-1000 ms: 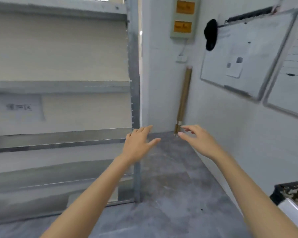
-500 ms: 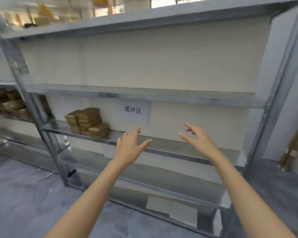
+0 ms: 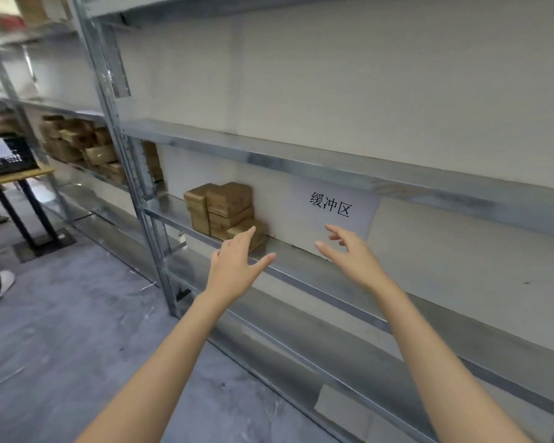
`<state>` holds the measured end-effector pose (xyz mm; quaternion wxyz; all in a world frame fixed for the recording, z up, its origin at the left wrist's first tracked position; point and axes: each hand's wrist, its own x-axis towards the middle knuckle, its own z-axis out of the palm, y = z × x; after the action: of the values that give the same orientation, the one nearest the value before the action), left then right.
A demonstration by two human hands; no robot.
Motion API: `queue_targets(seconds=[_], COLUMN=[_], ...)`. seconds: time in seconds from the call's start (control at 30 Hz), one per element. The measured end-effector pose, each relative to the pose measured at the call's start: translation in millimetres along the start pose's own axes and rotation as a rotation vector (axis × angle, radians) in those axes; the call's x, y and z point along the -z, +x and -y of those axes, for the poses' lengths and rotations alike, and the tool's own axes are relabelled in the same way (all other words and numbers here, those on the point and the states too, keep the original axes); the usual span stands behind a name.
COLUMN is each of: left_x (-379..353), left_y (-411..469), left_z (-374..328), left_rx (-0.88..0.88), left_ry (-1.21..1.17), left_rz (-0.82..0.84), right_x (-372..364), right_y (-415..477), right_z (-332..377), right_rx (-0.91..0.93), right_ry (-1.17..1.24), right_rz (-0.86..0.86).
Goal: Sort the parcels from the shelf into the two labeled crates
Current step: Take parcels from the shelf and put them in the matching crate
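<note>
Both hands, left hand and right hand, reach empty, fingers spread; we should cup the top parcel from both sides off the shelf.

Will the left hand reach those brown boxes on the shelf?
Probably yes: the open left hand is right in front of the brown boxes, fingertips near the lowest one, with nothing between them.

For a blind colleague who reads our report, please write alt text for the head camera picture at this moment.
Two bare, open hands, the left hand and the right hand, reach toward a small stack of brown parcels on a metal shelf, beside a paper sign with Chinese characters. Further left, a black crate stands on a table.
</note>
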<state>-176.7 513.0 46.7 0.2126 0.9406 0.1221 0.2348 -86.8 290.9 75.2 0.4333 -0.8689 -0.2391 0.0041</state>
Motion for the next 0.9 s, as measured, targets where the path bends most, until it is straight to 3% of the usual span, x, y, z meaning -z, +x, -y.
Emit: queue_targets(seconds=[0.33,0.6,0.9], left_x=[-67.0,-115.7,-167.4], left_y=[139.4,207.9,256.9], left_z=[96.8,173.0,265.4], left_rx=[0.135,0.206,0.174], left_ry=[-0.002,0.001,-0.006], left_rz=[0.029,0.144,0.362], right_x=[-96.5,-171.2,-267.1], right_y=[183.4,268.3,316.9], right_z=[-32.2,-49.4,-76.4], right_rx=[0.060,0.050,-0.186], right_ry=[-0.067,-0.112,-0.127], right_rz=[0.141,0.205,0.276])
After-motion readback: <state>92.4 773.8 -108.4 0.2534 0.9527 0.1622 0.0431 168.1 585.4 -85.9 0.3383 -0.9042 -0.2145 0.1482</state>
